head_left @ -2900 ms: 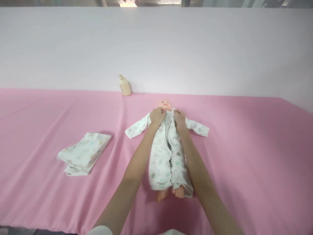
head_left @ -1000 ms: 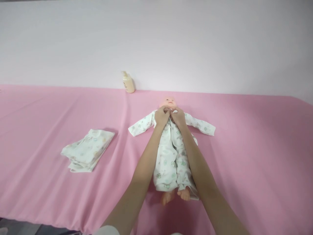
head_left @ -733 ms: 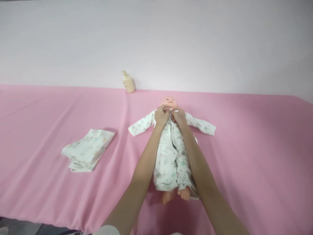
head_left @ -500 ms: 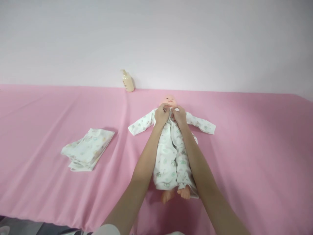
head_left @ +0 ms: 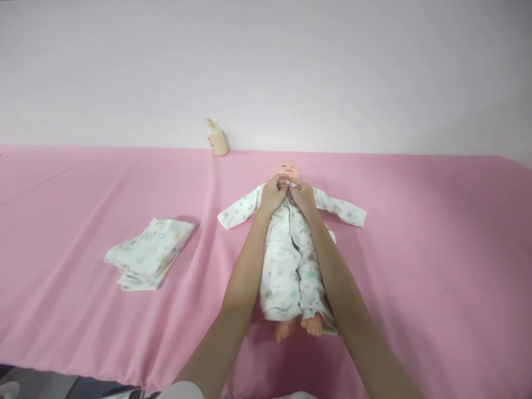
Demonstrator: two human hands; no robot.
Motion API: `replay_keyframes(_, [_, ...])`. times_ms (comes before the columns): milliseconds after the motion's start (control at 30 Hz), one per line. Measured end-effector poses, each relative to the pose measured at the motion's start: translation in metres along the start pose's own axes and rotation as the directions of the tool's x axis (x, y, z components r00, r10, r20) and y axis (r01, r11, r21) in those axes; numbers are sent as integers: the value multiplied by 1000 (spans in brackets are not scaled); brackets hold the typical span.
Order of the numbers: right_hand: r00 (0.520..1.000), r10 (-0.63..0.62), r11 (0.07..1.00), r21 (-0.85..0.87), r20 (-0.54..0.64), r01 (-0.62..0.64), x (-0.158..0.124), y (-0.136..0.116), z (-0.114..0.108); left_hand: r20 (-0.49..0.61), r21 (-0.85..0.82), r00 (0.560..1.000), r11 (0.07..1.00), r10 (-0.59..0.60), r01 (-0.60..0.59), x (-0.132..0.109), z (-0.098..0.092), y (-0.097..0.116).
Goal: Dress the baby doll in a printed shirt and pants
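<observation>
two hands pinch the collar edges of a white printed sleepsuit (head_left: 286, 266) worn by a baby doll (head_left: 286, 169), which lies mid-way along the far edge of the pink-covered counter (head_left: 415, 233). left hand (head_left: 272, 195) and right hand (head_left: 303, 198) are both clenched on the fabric. the cloth appears light and limp; take hold at the neck opening. the grip hides any fastening there. a folded cloth stack (head_left: 149, 255) lies to the left; a pump bottle (head_left: 215, 138) stands beyond the counter's far edge.

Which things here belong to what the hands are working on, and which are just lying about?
In use:
- doll, on its back
- onesie, worn by the doll, held at the collar by the left hand and right hand

Lying about:
- folded cloth, to the left on the pink sheet
- pump bottle, at the sheet's far edge
</observation>
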State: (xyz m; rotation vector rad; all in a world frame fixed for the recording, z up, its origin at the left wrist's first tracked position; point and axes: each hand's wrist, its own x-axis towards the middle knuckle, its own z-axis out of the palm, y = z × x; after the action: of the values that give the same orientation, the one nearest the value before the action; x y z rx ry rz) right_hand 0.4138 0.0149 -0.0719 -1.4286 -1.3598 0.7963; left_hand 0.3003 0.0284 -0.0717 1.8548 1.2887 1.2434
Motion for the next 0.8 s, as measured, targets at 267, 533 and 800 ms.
replay_keyframes(267, [1000,-15,995,-99,10,16,-5,-14,-9,20,130,999,991,-44,41,-2,-14,10])
replay_keyframes(533, [980,-8,893,-439,201,97,-20,-36,-31,298,317,938,945,-180,81,-14,-44,36])
replay_keyframes(800, [971,0,800,-582,241,144,-25,-45,-32,310,289,948,957,-65,-29,-21,-41,50])
